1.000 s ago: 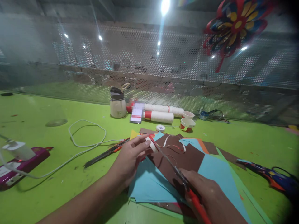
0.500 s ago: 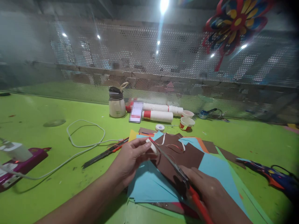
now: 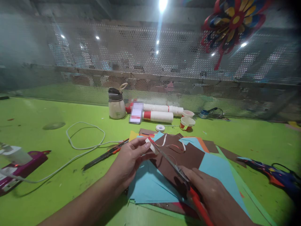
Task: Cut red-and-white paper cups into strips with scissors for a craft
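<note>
Between the thumb and fingers of my left hand (image 3: 134, 156) is a small white and red paper piece (image 3: 152, 147), seemingly part of a paper cup. My right hand (image 3: 204, 185) is closed round the red handle of a pair of scissors (image 3: 180, 172). The blades reach up and left to the edge of the paper piece. Below both hands lie brown paper sheets (image 3: 191, 155) and light blue paper sheets (image 3: 155, 186). Thin cut strips (image 3: 165, 140) curl on the brown paper. My right fingers are partly hidden behind the handle.
A utility knife (image 3: 103, 157) lies left of the papers, near a white cable and a purple power strip (image 3: 39, 158). A glue gun (image 3: 265, 171) is at the right. Behind stand a bottle (image 3: 117, 106), a phone (image 3: 136, 113), stacked paper cups (image 3: 162, 117) and cut cups (image 3: 187, 123).
The red edge of the paper piece has tilted slightly between my left fingers, and the scissor blades have shifted a little with it. The whole view has moved slightly.
</note>
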A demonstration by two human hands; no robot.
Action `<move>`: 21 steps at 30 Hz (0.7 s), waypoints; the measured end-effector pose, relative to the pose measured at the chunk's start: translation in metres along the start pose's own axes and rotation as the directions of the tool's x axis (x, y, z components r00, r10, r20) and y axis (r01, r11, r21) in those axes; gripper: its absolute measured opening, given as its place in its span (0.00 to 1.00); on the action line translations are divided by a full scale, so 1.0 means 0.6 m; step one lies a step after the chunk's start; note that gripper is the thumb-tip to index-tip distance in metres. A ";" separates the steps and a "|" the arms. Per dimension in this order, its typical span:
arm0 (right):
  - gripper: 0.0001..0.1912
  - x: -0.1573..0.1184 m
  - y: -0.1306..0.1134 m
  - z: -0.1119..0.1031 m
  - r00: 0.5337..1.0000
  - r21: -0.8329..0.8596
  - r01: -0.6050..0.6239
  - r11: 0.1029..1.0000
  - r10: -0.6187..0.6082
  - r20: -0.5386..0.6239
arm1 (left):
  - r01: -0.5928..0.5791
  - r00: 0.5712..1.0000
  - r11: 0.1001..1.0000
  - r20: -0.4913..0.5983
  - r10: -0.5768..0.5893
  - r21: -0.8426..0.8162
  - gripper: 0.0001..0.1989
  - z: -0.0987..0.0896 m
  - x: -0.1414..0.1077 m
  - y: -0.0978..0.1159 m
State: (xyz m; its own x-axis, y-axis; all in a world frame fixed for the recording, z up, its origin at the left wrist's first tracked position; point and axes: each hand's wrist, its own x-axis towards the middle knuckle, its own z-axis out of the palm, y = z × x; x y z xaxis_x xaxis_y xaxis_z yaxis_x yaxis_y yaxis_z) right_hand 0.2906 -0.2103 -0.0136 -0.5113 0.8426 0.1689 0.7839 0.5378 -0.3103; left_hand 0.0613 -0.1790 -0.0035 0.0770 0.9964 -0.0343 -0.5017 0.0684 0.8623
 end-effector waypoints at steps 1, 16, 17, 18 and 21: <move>0.19 0.000 0.000 0.001 1.000 -0.004 0.002 1.000 -0.002 -0.005 | 0.000 1.000 1.000 0.002 0.000 0.003 0.10 0.000 0.000 0.000; 0.14 0.000 -0.003 0.007 1.000 -0.031 0.001 1.000 -0.001 0.019 | -0.008 0.999 1.000 -0.032 0.008 0.009 0.12 -0.001 0.000 -0.001; 0.14 0.001 -0.001 0.008 1.000 -0.033 0.000 0.999 0.001 0.029 | -0.009 0.999 1.000 -0.037 0.010 0.014 0.12 0.000 0.000 -0.001; 0.14 0.001 0.000 0.009 0.999 -0.032 -0.002 0.999 0.003 0.038 | -0.011 0.999 1.000 -0.045 0.012 0.019 0.12 0.000 0.000 0.000; 0.15 0.003 0.002 0.012 0.997 -0.013 -0.017 1.000 0.018 0.078 | -0.015 0.998 0.999 -0.068 0.017 0.039 0.14 0.000 0.001 0.001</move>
State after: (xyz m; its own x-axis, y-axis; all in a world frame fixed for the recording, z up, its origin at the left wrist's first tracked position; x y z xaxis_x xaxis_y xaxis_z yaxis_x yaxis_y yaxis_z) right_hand 0.2880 -0.2082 -0.0201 -0.5228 0.8477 0.0895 0.7973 0.5234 -0.3007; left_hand 0.0608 -0.1781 -0.0030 0.0091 0.9985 -0.0537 -0.4691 0.0517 0.8817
